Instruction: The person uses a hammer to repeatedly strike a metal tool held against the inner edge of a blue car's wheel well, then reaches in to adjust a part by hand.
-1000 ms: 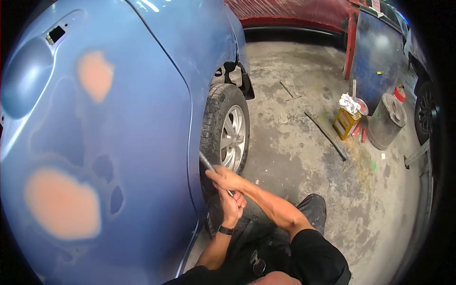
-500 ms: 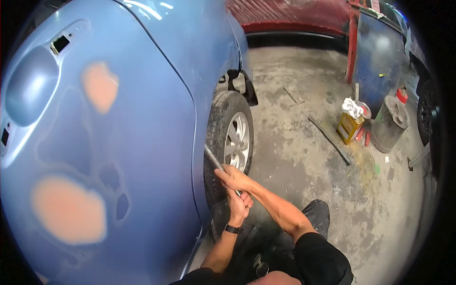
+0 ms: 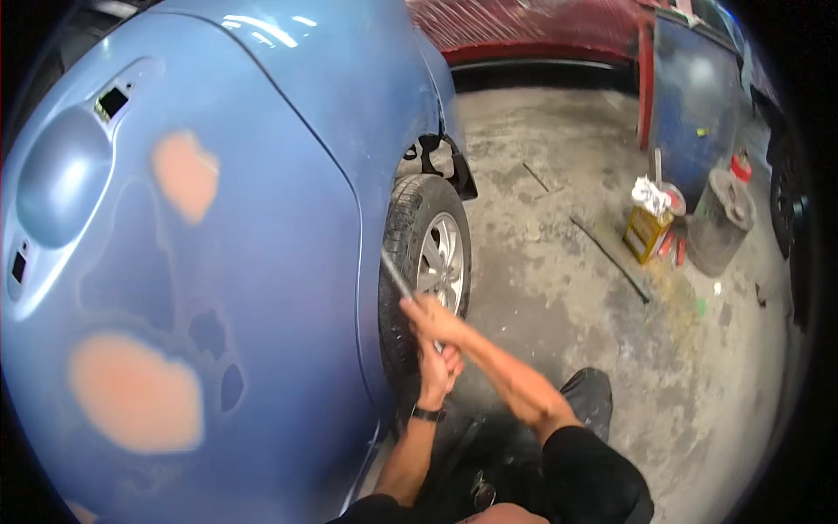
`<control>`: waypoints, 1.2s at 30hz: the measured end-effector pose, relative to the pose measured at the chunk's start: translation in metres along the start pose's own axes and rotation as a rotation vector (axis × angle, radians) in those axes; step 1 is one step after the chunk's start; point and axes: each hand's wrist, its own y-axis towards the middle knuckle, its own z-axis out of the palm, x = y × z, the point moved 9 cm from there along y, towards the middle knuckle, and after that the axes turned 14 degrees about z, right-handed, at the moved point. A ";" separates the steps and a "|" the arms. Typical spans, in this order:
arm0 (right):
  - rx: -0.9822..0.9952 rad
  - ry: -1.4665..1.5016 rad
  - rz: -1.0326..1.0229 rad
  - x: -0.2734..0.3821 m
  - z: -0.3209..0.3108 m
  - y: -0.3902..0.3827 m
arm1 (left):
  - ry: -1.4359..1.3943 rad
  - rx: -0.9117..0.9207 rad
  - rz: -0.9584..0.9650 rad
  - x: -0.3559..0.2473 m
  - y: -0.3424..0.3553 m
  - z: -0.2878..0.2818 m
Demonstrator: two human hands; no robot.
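Note:
Both my hands grip a metal rod [image 3: 394, 272] that runs up along the tyre [image 3: 402, 225] into the gap beside the blue car's rear edge. My right hand [image 3: 436, 320] is wrapped around it above; my left hand [image 3: 439, 372], with a dark watch on the wrist, holds it lower down, fingers curled. The rod's upper end is hidden. The blue body panel [image 3: 279, 279] fills the left side, with pinkish filler patches [image 3: 135, 393] and an oval handle recess [image 3: 65, 175]. A silver wheel [image 3: 443, 249] stands just right of the rod.
A long dark bar [image 3: 611, 260] and a thinner rod [image 3: 535, 176] lie on the concrete floor [image 3: 546, 279]. At right stand a yellow can [image 3: 646, 236] topped with white cloth, a grey drum [image 3: 720, 231] and a blue board [image 3: 690, 92]. A plastic-covered red car [image 3: 532, 22] is behind, a dark wheel [image 3: 790, 205] far right.
My hands and the rod have moved up and slightly right in the picture, as the car and floor objects have shifted down and right with my view. My grip is unchanged.

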 end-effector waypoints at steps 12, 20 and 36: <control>0.082 0.104 0.033 0.005 0.001 0.002 | -0.029 -0.139 -0.056 -0.008 -0.017 0.006; 0.093 0.075 0.114 -0.017 0.013 -0.020 | -0.049 -0.165 -0.101 0.013 -0.049 -0.015; -0.022 0.080 -0.008 -0.006 0.019 -0.021 | -0.069 -0.081 -0.171 0.005 -0.044 -0.025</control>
